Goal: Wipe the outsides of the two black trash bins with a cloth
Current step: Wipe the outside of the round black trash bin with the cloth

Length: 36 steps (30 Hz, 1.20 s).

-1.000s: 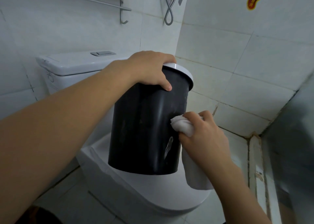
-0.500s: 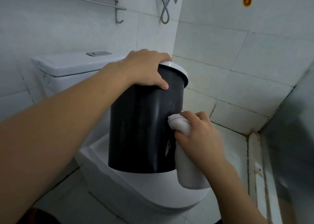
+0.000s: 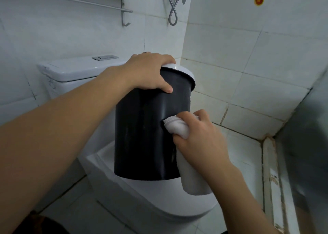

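Head cam had the round black plastic trash bin with its white rim (image 3: 142, 132) mid-frame over the white toilet (image 3: 159, 201), left hand (image 3: 149, 72) gripping its top, right hand (image 3: 200, 138) pinching a bunched white cloth (image 3: 175, 127) against its side. Mid-wipe; next probably needs rotating it to reach unwiped sides.

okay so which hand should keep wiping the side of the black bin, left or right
Right. The right hand holds the white cloth pressed to the black bin wall. The left hand grips the bin's white rim, steadying it on the toilet lid.
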Each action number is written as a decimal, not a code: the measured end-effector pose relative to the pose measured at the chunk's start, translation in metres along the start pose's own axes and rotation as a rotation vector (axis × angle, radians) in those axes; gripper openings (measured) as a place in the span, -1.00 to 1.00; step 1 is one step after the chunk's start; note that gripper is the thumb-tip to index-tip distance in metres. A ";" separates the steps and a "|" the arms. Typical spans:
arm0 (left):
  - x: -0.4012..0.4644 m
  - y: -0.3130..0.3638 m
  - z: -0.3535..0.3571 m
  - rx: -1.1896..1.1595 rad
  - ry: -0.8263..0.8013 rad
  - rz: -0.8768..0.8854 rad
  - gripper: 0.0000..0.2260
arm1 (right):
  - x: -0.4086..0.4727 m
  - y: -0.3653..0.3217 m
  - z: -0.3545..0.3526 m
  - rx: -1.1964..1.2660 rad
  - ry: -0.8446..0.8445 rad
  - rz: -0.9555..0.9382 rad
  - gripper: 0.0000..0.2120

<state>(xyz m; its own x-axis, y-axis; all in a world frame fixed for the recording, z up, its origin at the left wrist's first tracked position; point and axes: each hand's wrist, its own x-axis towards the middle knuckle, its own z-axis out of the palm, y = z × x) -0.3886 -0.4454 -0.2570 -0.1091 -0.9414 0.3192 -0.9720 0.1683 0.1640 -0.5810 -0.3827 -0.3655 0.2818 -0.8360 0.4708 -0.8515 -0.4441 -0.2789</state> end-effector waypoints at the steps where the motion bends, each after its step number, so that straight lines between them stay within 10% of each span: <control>1: 0.000 -0.001 0.000 -0.003 0.000 -0.004 -0.33 | 0.004 0.004 0.000 0.000 -0.002 0.032 -0.73; 24: 0.003 -0.002 0.013 0.104 0.065 -0.017 -0.32 | -0.013 0.045 -0.006 0.122 -0.086 0.097 -0.76; 36: 0.009 0.006 0.020 0.049 0.091 -0.103 0.02 | -0.016 0.032 0.006 0.187 -0.050 0.080 -0.71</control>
<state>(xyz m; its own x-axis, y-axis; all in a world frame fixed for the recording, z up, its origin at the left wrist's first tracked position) -0.3992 -0.4587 -0.2724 0.0087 -0.9221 0.3870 -0.9862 0.0560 0.1556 -0.6103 -0.3858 -0.3864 0.2421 -0.8838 0.4003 -0.7761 -0.4240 -0.4668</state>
